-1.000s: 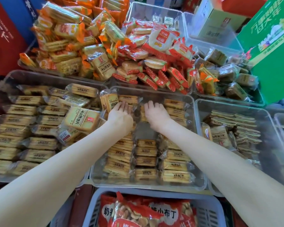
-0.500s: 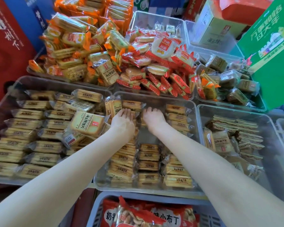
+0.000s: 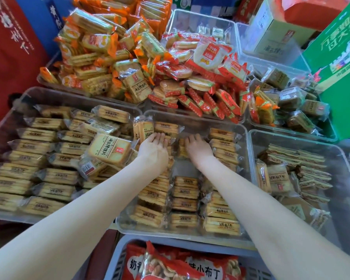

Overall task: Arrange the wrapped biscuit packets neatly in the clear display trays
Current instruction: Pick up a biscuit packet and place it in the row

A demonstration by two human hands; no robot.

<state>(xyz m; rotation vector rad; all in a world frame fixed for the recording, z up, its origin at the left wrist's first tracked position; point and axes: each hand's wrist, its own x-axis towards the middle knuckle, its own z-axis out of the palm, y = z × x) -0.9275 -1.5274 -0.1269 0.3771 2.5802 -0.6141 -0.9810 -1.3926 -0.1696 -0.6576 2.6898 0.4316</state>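
Note:
The clear centre tray (image 3: 192,116) holds three rows of tan wrapped biscuit packets (image 3: 185,205). My left hand (image 3: 154,147) reaches to the far end of the left row, its straight fingers pressing against an upright packet (image 3: 166,127). Just to its right, my right hand (image 3: 199,148) curls its fingers down over a packet (image 3: 181,148) at the far end of the middle row. Bare tray floor shows in the middle row between that packet and the nearer ones.
A clear tray (image 3: 28,93) on the left is full of the same packets, with a few loose ones (image 3: 111,149) on top. The right tray (image 3: 291,136) holds thinner packets. Heaps of orange (image 3: 101,57) and red (image 3: 200,77) snacks lie behind. A grey basket (image 3: 119,257) is nearest.
My right hand's fingers have curled from flat onto the middle-row packet. My left hand stays at the far end of the left row.

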